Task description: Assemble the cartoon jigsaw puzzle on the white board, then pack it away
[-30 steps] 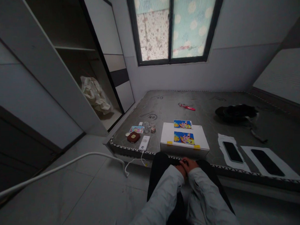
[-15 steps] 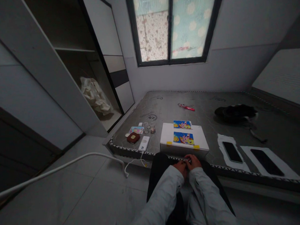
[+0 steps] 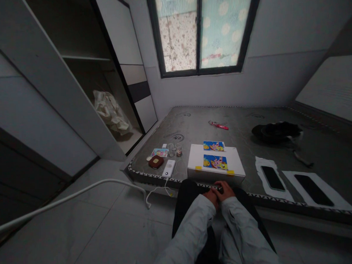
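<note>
Down between my knees, my left hand (image 3: pixel 212 197) and right hand (image 3: pixel 225 191) are touching, fingers bunched up, and honestly I can't tell if there's anything in them. Right in front is the white box (image 3: pixel 194 156) near the mattress edge, two bright cartoon cards (image 3: pixel 215 162) lying flat on top. Off to the left I've got a white power bank (image 3: pixel 169 169) with a cable on it, a brown case (image 3: pixel 156 162) just beside, plus a couple of little clear jars (image 3: pixel 179 150). Over on the right, two dark phones (image 3: pixel 272 178) lie on white sheets, and there's a black cap (image 3: pixel 277 133) behind them.
</note>
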A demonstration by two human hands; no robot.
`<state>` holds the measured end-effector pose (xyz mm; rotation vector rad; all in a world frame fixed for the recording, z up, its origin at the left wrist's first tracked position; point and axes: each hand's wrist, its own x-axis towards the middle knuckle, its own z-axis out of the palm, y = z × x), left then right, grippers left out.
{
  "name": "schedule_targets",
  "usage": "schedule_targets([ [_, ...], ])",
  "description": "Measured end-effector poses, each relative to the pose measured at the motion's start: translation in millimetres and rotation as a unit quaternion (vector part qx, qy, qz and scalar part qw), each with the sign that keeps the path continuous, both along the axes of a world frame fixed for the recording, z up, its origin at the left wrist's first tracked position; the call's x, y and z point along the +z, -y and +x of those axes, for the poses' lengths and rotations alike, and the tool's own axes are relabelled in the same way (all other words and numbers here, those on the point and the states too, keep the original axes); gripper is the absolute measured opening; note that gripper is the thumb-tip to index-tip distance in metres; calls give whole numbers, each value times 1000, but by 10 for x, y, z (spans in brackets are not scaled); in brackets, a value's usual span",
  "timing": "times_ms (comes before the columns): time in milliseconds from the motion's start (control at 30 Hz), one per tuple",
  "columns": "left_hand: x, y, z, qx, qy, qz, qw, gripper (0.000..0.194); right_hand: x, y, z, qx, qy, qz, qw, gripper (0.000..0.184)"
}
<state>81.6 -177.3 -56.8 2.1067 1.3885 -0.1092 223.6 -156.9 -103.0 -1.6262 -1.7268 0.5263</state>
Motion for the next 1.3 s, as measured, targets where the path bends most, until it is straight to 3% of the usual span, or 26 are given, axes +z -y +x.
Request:
schedule_targets([
  [433, -19, 44, -31, -26, 22, 112, 993, 39, -28, 29, 63, -22, 5, 23, 999, 33],
  [600, -57, 11, -8, -18, -3, 86, 996, 44, -4, 21, 48, -25, 4, 23, 999, 29],
  [767, -76, -9, 21, -10, -32, 59, 998, 45, 24, -1, 19, 19, -9, -3, 1000, 37],
  [1067, 10, 44, 2, -6, -24, 92, 995, 41, -33, -11, 63, -5, 9, 5, 1000, 33],
  [1233, 69, 42, -20, -2, -8, 87, 996, 37, -82, -45, 113, 11, 17, -6, 1000, 23],
  [1300, 85, 36, -31, 12, 7, 87, 996, 35, -110, -61, 136, 17, 21, -15, 1000, 27],
])
